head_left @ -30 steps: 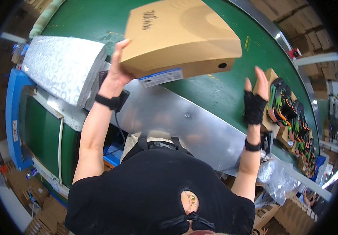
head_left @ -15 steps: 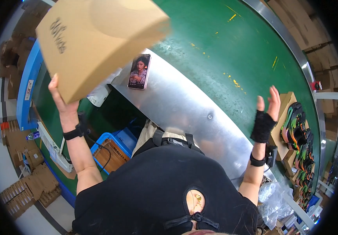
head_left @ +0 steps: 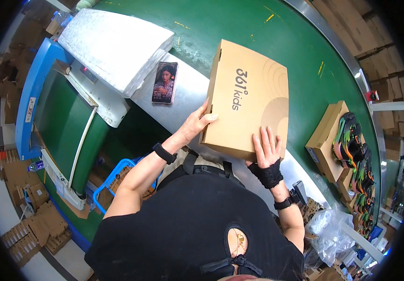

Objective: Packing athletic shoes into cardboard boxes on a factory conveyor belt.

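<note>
Appears to be a footwear packing workshop. Noted a long, metal-edged green work surface (head_left: 202,42). Found, along its right side, a row of multicoloured shoes (head_left: 348,143) on brown boxes (head_left: 324,136); at its near side, a lidded brown carton (head_left: 246,98); beyond its far right edge, stacked cardboard (head_left: 380,77); off its lower right end, clear plastic bags (head_left: 329,232); well left of it, further cardboard (head_left: 38,191).

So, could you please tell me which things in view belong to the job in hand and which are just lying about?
Seems part of the job:
- box, held between left hand and right hand
- shoes at the right, probably, though untouched

Seems just lying about:
- phone
- plastic bag
- blue basket
</note>
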Available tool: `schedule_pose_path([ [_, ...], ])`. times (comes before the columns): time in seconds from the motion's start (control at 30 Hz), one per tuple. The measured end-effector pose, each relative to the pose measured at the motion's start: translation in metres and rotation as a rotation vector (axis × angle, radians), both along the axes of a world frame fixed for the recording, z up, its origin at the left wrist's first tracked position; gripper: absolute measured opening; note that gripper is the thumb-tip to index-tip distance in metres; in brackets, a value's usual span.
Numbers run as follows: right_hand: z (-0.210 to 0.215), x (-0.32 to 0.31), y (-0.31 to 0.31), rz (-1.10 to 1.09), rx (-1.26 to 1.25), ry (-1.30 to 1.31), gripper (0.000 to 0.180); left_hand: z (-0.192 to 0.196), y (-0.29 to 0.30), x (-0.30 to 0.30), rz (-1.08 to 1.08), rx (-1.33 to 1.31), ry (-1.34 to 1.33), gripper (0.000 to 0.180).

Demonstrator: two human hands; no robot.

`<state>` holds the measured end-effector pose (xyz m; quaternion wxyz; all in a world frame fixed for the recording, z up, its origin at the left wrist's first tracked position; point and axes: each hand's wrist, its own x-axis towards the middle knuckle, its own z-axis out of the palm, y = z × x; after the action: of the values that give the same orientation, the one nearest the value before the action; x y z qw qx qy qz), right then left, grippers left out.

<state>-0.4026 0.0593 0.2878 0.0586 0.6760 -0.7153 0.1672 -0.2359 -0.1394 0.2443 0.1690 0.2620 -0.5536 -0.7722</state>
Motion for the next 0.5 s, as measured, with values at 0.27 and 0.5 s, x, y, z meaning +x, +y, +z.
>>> schedule_pose_path([
  [0.27,0.018,-0.014,0.035,-0.621,-0.683,-0.930,0.034,0.101,0.014,-0.026,0.118,-0.501,0.163,0.043],
  [0.5,-0.011,-0.041,0.091,-0.792,-0.915,-1.705,0.036,0.062,0.011,-0.064,-0.280,0.455,-0.099,0.037],
])
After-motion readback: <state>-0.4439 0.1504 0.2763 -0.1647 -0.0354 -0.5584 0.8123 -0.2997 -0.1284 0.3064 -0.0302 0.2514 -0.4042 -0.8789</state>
